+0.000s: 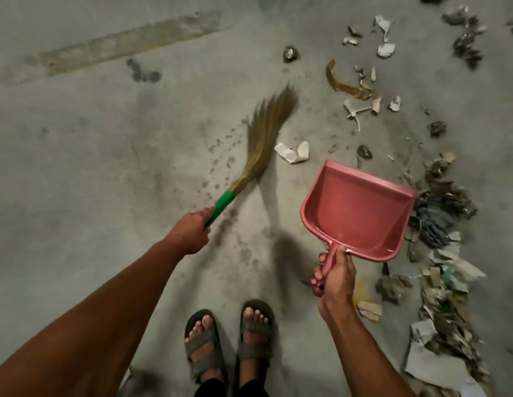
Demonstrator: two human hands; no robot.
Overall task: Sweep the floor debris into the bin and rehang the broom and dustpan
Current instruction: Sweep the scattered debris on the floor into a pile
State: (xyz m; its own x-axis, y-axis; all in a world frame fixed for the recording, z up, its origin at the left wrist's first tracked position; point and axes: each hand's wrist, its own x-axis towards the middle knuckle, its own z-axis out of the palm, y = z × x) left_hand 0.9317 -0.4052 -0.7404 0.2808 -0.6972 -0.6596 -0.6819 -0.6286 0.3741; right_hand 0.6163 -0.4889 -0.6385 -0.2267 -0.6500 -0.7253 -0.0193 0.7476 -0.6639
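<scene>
Two hands: both busy, one tool each.
Left hand (192, 232): fingers wrapped round the green handle end of the broom (261, 141).
Right hand (337, 277): gripping the handle of the dustpan (355, 207), pan mouth facing away, toward the debris.
Broom: soft grass bristles fanned out over the floor (106, 144); looks light and floppy at the tip, stiff only at the wrapped handle, so hold stays there.
Dustpan: pink plastic, rigid, light, empty; whether its lip touches the floor I can't tell.
Debris (438, 233): paper scraps, shards, dark clumps, strewn along the right side; a white crumpled bit (292, 152) lies between bristles and pan.
Debris handling: mostly light, likely to scatter; some pieces may be sharp.
Bin: not in view.
Stage: sweeping barely begun, by my read.
</scene>
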